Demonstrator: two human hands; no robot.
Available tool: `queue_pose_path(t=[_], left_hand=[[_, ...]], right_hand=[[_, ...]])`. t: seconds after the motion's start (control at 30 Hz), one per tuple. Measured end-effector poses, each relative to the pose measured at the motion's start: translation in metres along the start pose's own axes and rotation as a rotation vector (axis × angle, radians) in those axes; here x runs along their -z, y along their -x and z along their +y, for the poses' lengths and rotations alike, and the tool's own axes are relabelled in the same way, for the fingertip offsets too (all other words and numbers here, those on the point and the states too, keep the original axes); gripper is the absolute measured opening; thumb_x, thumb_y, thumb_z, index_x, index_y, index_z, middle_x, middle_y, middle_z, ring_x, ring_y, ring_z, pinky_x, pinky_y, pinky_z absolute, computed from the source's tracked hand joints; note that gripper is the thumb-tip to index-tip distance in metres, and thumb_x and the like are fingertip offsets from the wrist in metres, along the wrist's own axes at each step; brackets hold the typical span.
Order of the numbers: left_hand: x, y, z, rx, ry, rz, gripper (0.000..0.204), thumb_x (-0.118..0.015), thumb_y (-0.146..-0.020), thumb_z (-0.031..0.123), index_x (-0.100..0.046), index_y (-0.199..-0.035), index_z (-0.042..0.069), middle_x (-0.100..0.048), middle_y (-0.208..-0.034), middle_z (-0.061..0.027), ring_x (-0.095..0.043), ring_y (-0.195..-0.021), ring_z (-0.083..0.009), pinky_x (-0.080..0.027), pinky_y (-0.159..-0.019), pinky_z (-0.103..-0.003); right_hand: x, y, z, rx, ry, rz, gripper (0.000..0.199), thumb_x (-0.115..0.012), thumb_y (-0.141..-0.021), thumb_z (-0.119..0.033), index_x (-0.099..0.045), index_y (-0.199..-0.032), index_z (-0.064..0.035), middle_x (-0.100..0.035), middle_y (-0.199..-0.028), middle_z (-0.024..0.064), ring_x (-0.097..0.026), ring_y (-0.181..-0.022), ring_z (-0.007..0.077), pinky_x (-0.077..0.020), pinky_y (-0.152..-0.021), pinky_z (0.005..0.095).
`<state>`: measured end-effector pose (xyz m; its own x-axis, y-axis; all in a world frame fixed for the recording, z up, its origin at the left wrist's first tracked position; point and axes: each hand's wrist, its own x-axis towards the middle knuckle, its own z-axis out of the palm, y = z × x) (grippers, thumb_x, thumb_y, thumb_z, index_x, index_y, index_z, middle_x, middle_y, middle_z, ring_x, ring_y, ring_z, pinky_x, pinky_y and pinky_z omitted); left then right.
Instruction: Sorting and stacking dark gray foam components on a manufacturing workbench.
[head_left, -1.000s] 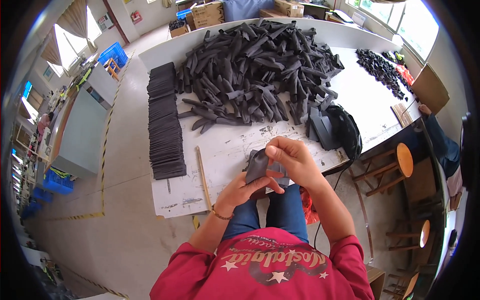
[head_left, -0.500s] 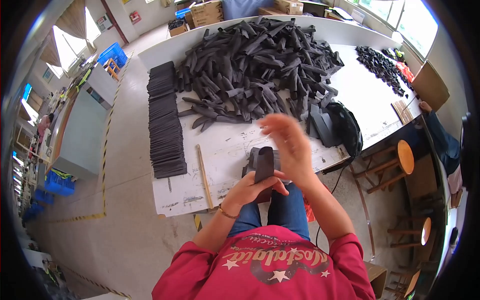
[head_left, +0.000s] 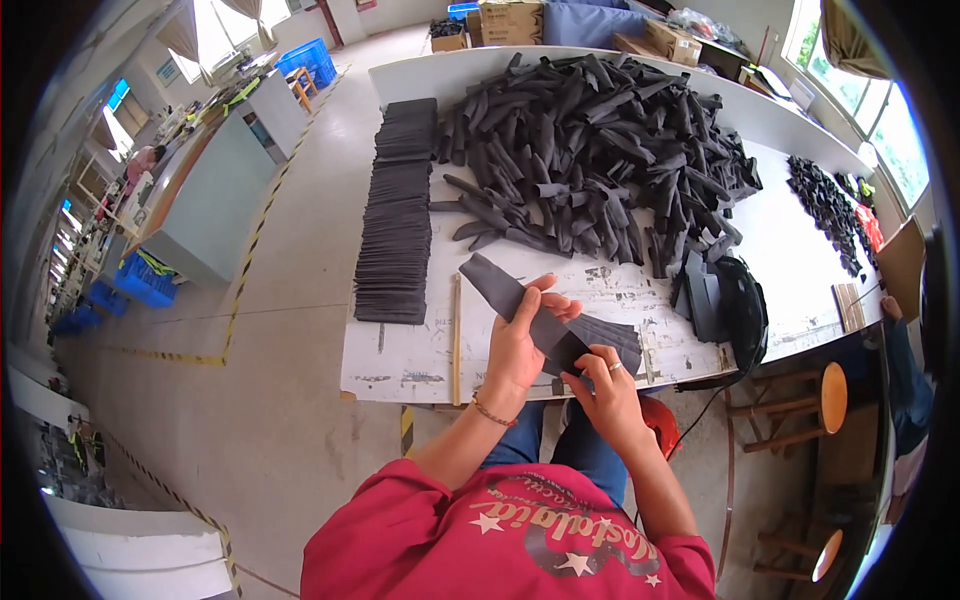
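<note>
A flat dark-grey fabric strip (head_left: 492, 284) slants across the front of the table, held between my two hands. My left hand (head_left: 515, 345) grips its middle, thumb on top and fingers behind. The strip's lower right end is pinched by my right hand (head_left: 608, 395), which wears a ring. Partly under the strip lies a small fanned stack of similar dark pieces (head_left: 615, 338). Farther left, a long neat row of flattened dark pieces (head_left: 395, 230) runs along the table edge. Beyond my hands rises a large loose heap of curled dark pieces (head_left: 600, 150).
A wooden stick (head_left: 457, 340) lies left of my hands. On the right are a black bag-like thing (head_left: 742, 305), smaller dark pieces (head_left: 825, 205) and a stool (head_left: 832, 400). Another person's hand (head_left: 890, 307) shows at the far right. A low white wall (head_left: 400, 72) edges the table's back.
The strip has gone from upright in my left hand to stretched out flat and slanting. My right hand has come down from the air and taken its lower end. The view has shifted leftward.
</note>
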<state>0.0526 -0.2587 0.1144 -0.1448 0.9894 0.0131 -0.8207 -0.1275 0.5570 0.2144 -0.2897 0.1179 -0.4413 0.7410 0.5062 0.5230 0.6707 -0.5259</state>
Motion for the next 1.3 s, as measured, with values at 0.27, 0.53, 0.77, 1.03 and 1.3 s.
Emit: queue_pose_path(t=[0.27, 0.53, 0.77, 1.03, 1.3], left_hand=[[-0.007, 0.007, -0.018, 0.017, 0.047, 0.002, 0.036, -0.055, -0.098, 0.027, -0.054, -0.118, -0.003, -0.067, -0.093, -0.0113, -0.067, -0.093, -0.0294, -0.05, -0.093, -0.041], [-0.015, 0.015, -0.021, 0.011, 0.08, 0.017, 0.037, -0.055, -0.098, 0.03, -0.054, -0.118, -0.001, -0.067, -0.094, -0.0108, -0.065, -0.101, -0.0296, -0.05, -0.091, -0.039], [-0.02, 0.018, -0.024, 0.004, 0.154, 0.002, 0.034, -0.051, -0.1, 0.031, -0.053, -0.116, 0.0, -0.066, -0.094, -0.0092, -0.056, -0.119, -0.0272, -0.046, -0.095, -0.035], [-0.02, 0.02, -0.027, -0.034, 0.19, 0.008, 0.033, -0.049, -0.101, 0.03, -0.055, -0.115, 0.002, -0.065, -0.096, -0.0083, -0.054, -0.12, -0.0257, -0.046, -0.096, -0.034], [-0.016, 0.022, -0.032, -0.037, 0.153, -0.013, 0.032, -0.05, -0.1, 0.033, -0.055, -0.114, 0.005, -0.065, -0.097, -0.007, -0.051, -0.125, -0.0286, -0.044, -0.101, -0.042]], right_hand=[[0.001, -0.012, 0.009, 0.163, -0.023, 0.062, 0.02, -0.071, -0.079, -0.001, -0.058, -0.094, -0.0011, -0.059, -0.096, 0.014, -0.062, -0.078, 0.0332, -0.0516, -0.063, 0.0397], [0.001, -0.022, 0.011, 0.225, -0.038, 0.063, 0.022, -0.072, -0.076, 0.001, -0.058, -0.093, -0.0011, -0.058, -0.095, 0.0137, -0.062, -0.079, 0.0318, -0.0525, -0.063, 0.0392], [0.0, -0.025, 0.014, 0.22, -0.087, 0.042, 0.019, -0.068, -0.077, 0.005, -0.06, -0.093, -0.0009, -0.06, -0.095, 0.0148, -0.062, -0.076, 0.0342, -0.0509, -0.063, 0.0399], [-0.001, -0.032, 0.008, 0.206, -0.104, 0.016, 0.016, -0.067, -0.077, 0.005, -0.061, -0.091, 0.0002, -0.061, -0.095, 0.0151, -0.063, -0.079, 0.0341, -0.0515, -0.066, 0.04], [0.0, -0.036, 0.007, 0.243, -0.088, 0.016, 0.019, -0.069, -0.075, 0.004, -0.058, -0.09, -0.0006, -0.059, -0.093, 0.0129, -0.062, -0.077, 0.0337, -0.0506, -0.064, 0.0414]])
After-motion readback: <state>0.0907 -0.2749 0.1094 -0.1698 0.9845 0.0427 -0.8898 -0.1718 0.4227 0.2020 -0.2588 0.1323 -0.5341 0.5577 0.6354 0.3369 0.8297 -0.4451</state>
